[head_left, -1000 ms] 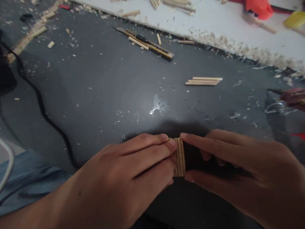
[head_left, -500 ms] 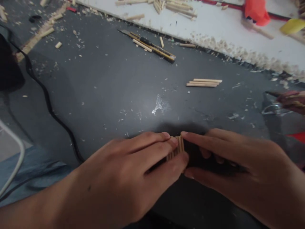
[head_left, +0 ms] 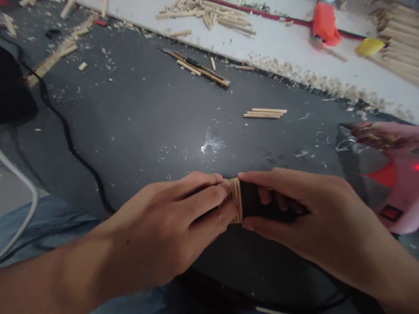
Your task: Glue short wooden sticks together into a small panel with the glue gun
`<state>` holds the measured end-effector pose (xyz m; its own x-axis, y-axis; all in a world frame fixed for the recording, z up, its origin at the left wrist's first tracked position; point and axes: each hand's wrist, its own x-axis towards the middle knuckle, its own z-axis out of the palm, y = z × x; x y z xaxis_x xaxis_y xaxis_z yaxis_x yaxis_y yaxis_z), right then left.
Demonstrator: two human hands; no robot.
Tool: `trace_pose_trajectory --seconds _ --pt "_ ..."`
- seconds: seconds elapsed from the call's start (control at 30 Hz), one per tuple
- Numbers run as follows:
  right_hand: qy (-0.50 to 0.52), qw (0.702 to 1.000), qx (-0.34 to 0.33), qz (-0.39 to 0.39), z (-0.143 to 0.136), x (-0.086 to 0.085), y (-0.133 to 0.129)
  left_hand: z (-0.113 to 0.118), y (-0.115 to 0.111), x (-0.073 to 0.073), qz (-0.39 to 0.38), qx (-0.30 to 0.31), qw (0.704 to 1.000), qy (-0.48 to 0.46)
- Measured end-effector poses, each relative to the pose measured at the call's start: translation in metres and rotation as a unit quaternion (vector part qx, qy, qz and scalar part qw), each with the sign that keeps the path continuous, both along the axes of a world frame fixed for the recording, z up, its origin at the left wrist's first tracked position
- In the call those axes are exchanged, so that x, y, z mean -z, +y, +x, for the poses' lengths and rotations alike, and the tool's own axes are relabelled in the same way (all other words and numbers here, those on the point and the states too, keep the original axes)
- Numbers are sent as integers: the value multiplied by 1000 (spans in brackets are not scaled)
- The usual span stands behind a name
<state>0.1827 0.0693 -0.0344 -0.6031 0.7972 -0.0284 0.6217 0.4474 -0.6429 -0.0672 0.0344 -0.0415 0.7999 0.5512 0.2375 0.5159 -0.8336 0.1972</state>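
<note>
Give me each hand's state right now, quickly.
Left hand: closed over the row of sticks, holding it.
Right hand: holding the same row at its right edge.

So it's faded blue denim on the lap, kinda creased at near left. Left hand and right hand are bare, forearms too, plus a little spot on the left hand's back.
</note>
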Motion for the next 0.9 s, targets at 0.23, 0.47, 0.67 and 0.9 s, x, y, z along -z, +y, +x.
trace_pose_trajectory --seconds 0.23,0.47,0.67,0.9 --pt "7 1000 -7 -15 0 0 1 1 -4 -3 -5 -17 1000 11" --pt "14 999 -10 -33 1 1 0 2 -6 -6 -37 -15 999 -3" --pt "35 997 -11 -62 -2 -2 2 2 -6 1 -44 -5 999 -23" --pt "5 997 -18 -73 -4 -1 5 7 -6 2 -68 -42 995 -64"
